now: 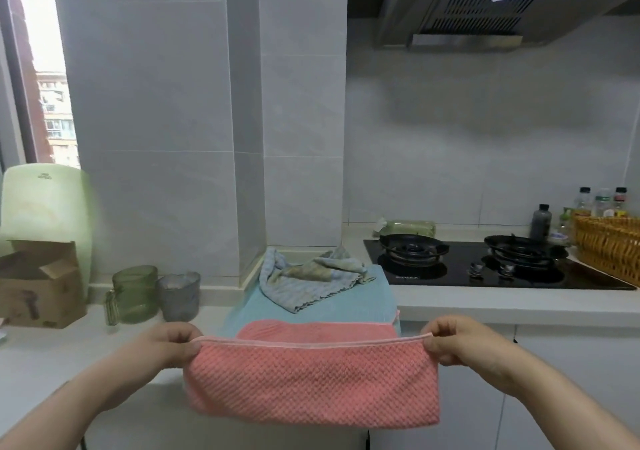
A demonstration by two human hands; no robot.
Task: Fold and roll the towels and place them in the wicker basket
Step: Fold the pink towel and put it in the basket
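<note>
A pink waffle-weave towel (pixel 311 383) hangs doubled in front of me, held up by its top edge. My left hand (pixel 169 344) pinches its left corner and my right hand (pixel 460 340) pinches its right corner, with the edge stretched taut between them. Behind it a teal towel (pixel 360 300) lies spread flat on the counter. On the teal one a crumpled grey-blue towel (pixel 304 279) lies in a heap. The wicker basket (pixel 609 245) stands at the far right beside the stove, partly cut off by the frame.
A black gas hob (pixel 485 266) with two burners fills the counter to the right, with bottles (pixel 540 222) behind it. On the left counter stand a green glass mug (pixel 133 293), a grey glass (pixel 180 295), a cardboard box (pixel 38 283) and a green board (pixel 45 207).
</note>
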